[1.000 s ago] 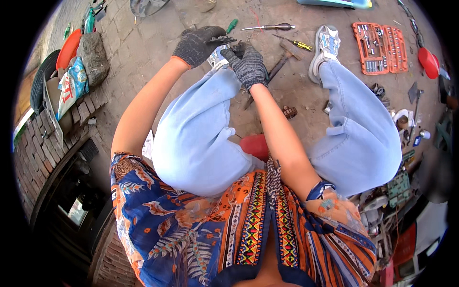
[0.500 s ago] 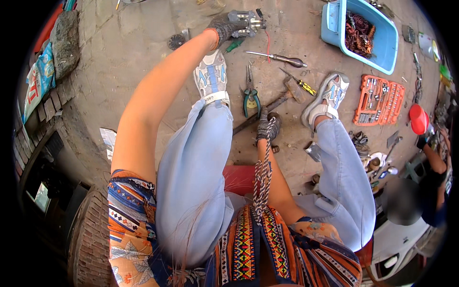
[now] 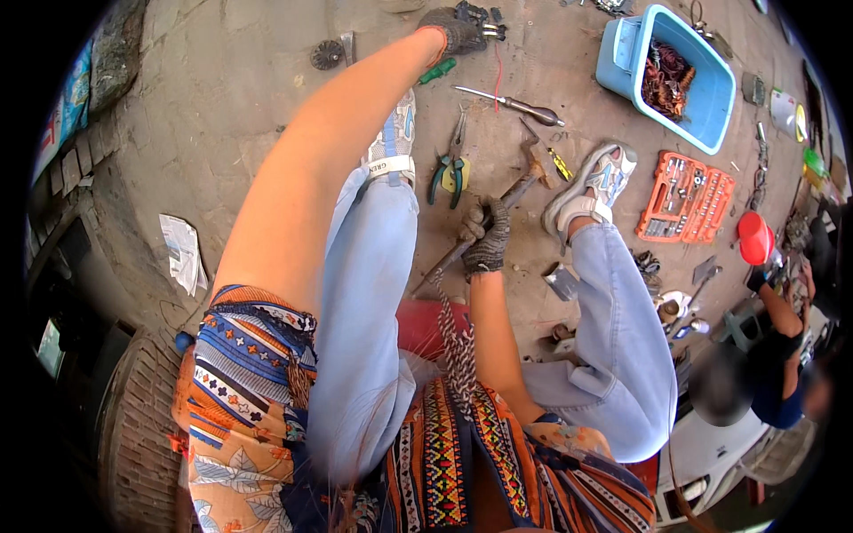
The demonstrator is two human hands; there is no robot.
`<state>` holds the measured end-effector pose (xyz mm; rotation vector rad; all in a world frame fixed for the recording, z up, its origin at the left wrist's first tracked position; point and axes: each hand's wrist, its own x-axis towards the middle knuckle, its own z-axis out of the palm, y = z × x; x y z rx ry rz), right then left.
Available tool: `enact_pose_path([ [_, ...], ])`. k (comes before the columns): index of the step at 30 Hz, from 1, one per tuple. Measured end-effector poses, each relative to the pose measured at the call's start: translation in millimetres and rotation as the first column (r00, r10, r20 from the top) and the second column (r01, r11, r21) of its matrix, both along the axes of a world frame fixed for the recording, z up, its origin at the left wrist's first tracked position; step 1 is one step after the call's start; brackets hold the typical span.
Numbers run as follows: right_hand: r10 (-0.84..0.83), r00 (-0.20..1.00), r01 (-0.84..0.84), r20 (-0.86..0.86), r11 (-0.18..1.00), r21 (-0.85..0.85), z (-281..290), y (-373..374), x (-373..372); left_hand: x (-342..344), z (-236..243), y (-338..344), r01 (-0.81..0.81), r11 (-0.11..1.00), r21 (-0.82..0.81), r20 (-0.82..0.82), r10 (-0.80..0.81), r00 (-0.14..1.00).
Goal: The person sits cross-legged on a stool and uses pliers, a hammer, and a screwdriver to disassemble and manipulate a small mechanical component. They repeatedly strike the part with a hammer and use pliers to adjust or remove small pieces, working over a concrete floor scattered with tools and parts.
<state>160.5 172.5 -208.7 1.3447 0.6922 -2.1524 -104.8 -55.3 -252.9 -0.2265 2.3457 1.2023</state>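
Observation:
My gloved left hand (image 3: 455,34) reaches far forward, closed on a dark metal part (image 3: 487,25), partly hidden by the fingers, beside a green-handled tool (image 3: 437,71). My gloved right hand (image 3: 487,235) is wrapped round the long handle of a hammer (image 3: 520,186), whose head rests near a yellow screwdriver (image 3: 560,163). Just ahead of that hand lie pliers with dark teal handles (image 3: 458,178). A long screwdriver with a dark handle (image 3: 533,111) and a thin red wire (image 3: 499,75) lie farther forward on the paving. A braided cord (image 3: 458,346) hangs over my lap.
A blue tub of coiled wire (image 3: 724,111), an orange socket set (image 3: 684,195) and a red container (image 3: 753,238) stand at the right. Another person (image 3: 782,355) works at the lower right. A rock (image 3: 111,67) and some paper (image 3: 182,253) are at the left.
My left hand went from near my left shoe to farther forward with the part. My right hand left that part, moved back and closed round the hammer handle. The camera's view has shifted.

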Motion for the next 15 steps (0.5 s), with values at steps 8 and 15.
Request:
enact_pose_path([
  [8,0.464,0.885,-0.425,0.031,0.782,0.456,52.2,-26.4,-42.9,20.5,-49.1,26.1,-0.396,0.873,-0.285,-0.154,0.366,0.918],
  [15,0.556,0.815,-0.290,-0.163,0.635,0.716,65.2,-61.7,-128.7,26.3,6.9,9.1,-0.163,0.906,-0.391,-0.209,0.085,0.974],
])
